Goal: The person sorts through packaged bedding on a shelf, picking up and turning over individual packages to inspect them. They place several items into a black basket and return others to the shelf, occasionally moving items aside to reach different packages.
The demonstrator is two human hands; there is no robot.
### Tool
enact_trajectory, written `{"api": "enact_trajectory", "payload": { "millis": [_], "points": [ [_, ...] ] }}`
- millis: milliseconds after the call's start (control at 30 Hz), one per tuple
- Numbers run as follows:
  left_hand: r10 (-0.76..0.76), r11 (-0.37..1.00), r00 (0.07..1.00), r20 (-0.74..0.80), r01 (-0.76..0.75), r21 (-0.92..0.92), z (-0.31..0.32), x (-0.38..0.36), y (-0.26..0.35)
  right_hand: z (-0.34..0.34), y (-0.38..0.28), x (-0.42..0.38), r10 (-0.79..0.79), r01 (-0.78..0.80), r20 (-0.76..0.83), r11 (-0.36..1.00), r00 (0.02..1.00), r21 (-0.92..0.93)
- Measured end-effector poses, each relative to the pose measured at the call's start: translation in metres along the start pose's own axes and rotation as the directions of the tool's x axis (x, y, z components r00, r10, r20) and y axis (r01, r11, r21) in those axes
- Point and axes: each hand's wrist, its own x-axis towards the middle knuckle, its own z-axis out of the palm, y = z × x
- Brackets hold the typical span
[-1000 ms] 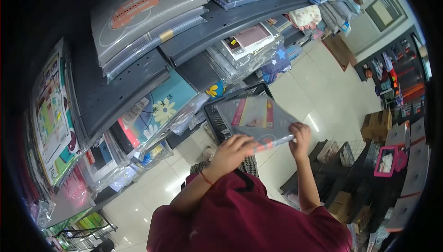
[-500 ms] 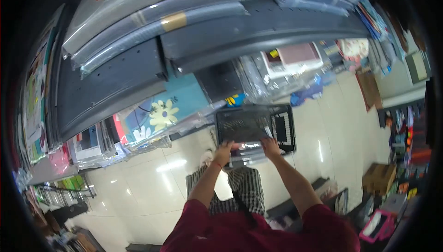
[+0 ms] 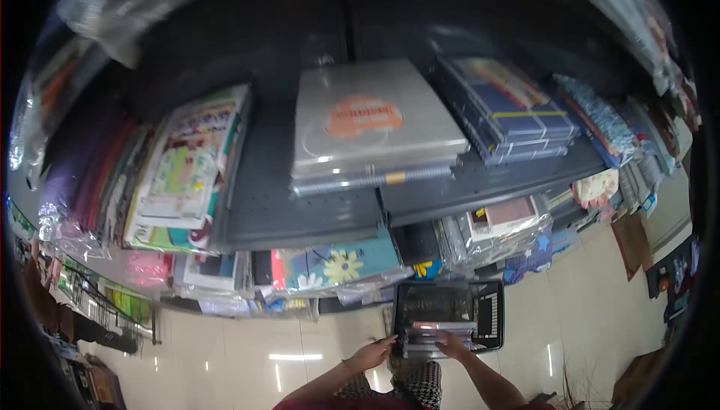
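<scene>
A black plastic basket (image 3: 433,290) stands low in front of me, below the shelf. At its near end lies a stack of flat packets (image 3: 439,339) in clear plastic; their kind is too small to read. My left hand (image 3: 371,354) is beside the basket's left edge, its fingers stretched toward the stack and apart from it. My right hand (image 3: 454,346) is closed on the right end of the stack, its fingers over the upper packet.
A dark shelf (image 3: 300,222) spans the view above the basket, bearing a grey plastic-wrapped pack (image 3: 375,117), blue folded packs (image 3: 510,110) and colourful packets (image 3: 184,166). Beneath is a lower row with a teal flowered packet (image 3: 360,260). Pale tiled floor (image 3: 240,357) lies around the basket.
My view has tilted up, so more of the shelf shows and the basket sits lower in view. My left hand has come off the stack's left end; my right hand stays on its right end.
</scene>
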Motion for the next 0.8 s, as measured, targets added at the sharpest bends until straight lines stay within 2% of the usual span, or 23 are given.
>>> {"api": "enact_trajectory", "payload": {
  "millis": [33,67,100,133,167,200,233,267,300,333,367,433,467,500,600,700,733,800],
  "points": [
    [0.063,0.997,0.996,-0.057,-0.06,0.058,-0.033,0.0,0.03,0.023,0.058,0.015,0.121,-0.169,0.16,0.927,0.98,0.334],
    [0.125,0.986,0.986,-0.113,-0.111,0.123,-0.067,0.001,0.06,-0.001,0.024,0.019,0.093,-0.12,0.11,0.956,0.99,0.267],
    [0.17,0.946,0.971,-0.168,-0.113,0.304,-0.122,0.0,0.136,-0.048,-0.05,0.023,0.069,-0.08,0.064,0.977,0.996,0.2],
    [0.368,0.881,0.894,-0.255,-0.249,0.402,-0.161,0.002,0.174,-0.083,-0.101,0.033,-0.232,0.242,-0.084,0.958,0.969,0.155],
    [0.549,0.788,0.776,-0.312,-0.355,0.504,-0.194,0.002,0.208,-0.114,-0.15,0.048,-0.209,0.233,-0.136,0.952,0.968,0.2],
    [0.641,0.725,0.658,-0.395,-0.35,0.593,-0.223,-0.005,0.249,-0.148,-0.229,0.05,-0.293,0.351,-0.318,0.926,0.902,0.141],
    [0.7,0.668,0.573,-0.426,-0.314,0.675,-0.25,-0.009,0.273,-0.174,-0.295,0.05,-0.43,0.52,-0.447,0.849,0.785,0.098],
    [0.771,0.635,0.376,-0.514,-0.397,0.663,-0.27,-0.007,0.305,-0.196,-0.333,0.066,-0.539,0.632,-0.522,0.775,0.661,-0.001],
    [0.733,0.673,0.321,-0.599,-0.467,0.574,-0.289,-0.003,0.318,-0.211,-0.385,0.065,-0.598,0.699,-0.605,0.709,0.526,-0.094],
    [0.726,0.685,0.298,-0.62,-0.393,0.613,-0.307,0.005,0.33,-0.223,-0.421,0.073,-0.703,0.704,-0.61,0.637,0.365,-0.313],
    [0.721,0.692,0.27,-0.638,-0.318,0.648,-0.319,0.015,0.338,-0.229,-0.443,0.088,-0.737,0.662,-0.611,0.615,0.29,-0.429],
    [0.794,0.576,0.302,-0.527,-0.099,0.812,-0.331,0.039,0.336,-0.222,-0.459,0.134,-0.778,0.433,-0.607,0.609,0.163,-0.664],
    [0.824,0.488,0.325,-0.464,0.008,0.873,-0.332,0.049,0.332,-0.211,-0.46,0.142,-0.783,0.363,-0.567,0.621,0.255,-0.694],
    [0.801,0.5,0.369,-0.471,0.02,0.866,-0.33,0.053,0.327,-0.205,-0.459,0.145,-0.775,0.294,-0.529,0.624,0.346,-0.724],
    [0.744,0.524,0.45,-0.493,0.064,0.849,-0.325,0.054,0.326,-0.206,-0.457,0.138,-0.753,0.339,-0.55,0.656,0.362,-0.675],
    [0.678,0.502,0.522,-0.518,0.187,0.845,-0.313,0.047,0.337,-0.203,-0.45,0.131,-0.763,0.335,-0.57,0.646,0.304,-0.686],
    [0.734,0.464,0.472,-0.489,0.179,0.868,-0.308,0.043,0.339,-0.198,-0.446,0.125,-0.749,0.333,-0.608,0.663,0.264,-0.671],
    [0.787,0.451,0.435,-0.438,0.078,0.889,-0.29,0.026,0.343,-0.188,-0.434,0.104,-0.735,0.305,-0.638,0.677,0.23,-0.67]
  ]
}}
